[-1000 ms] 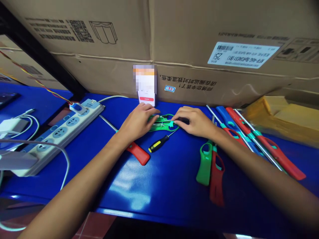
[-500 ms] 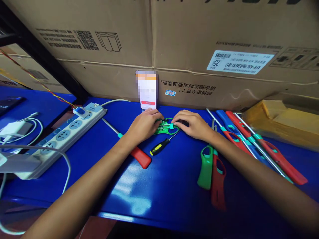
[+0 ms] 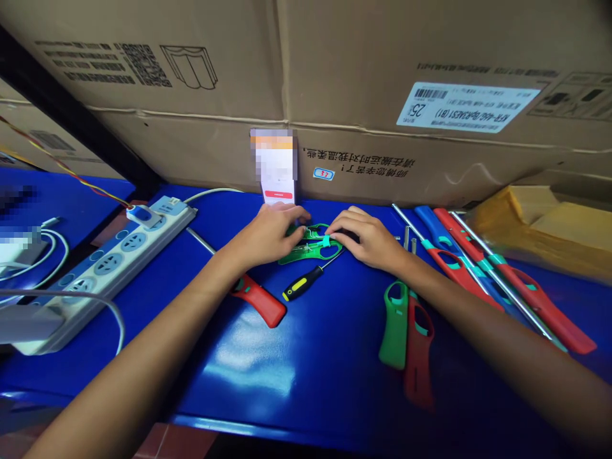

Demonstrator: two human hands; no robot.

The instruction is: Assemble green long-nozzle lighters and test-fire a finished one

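An opened green lighter casing [image 3: 306,252] lies on the blue table with its inner parts and thin wires exposed. My left hand [image 3: 272,234] is at its left end, thumb and fingers apart, the thumb close to the casing. The fingers of my right hand [image 3: 370,239] are pinched together on a small teal trigger piece [image 3: 327,241] at the casing's right part. Below the casing rests a black and yellow screwdriver [image 3: 303,284]. A dark object shows partly under my right hand; its kind is hidden. A red lighter [image 3: 261,301] lies by my left forearm.
A phone [image 3: 278,169] leans on a large cardboard box [image 3: 229,140]. At left are a power strip [image 3: 119,252] and white cables. Green [image 3: 394,328] and red [image 3: 419,357] handles lie near my right forearm, with several long lighters [image 3: 516,280] farther right beside a brown carton [image 3: 549,236].
My left fingers have spread and drawn back from the green casing, showing more of its left end. My right hand stays at the teal piece. The view has shifted slightly.
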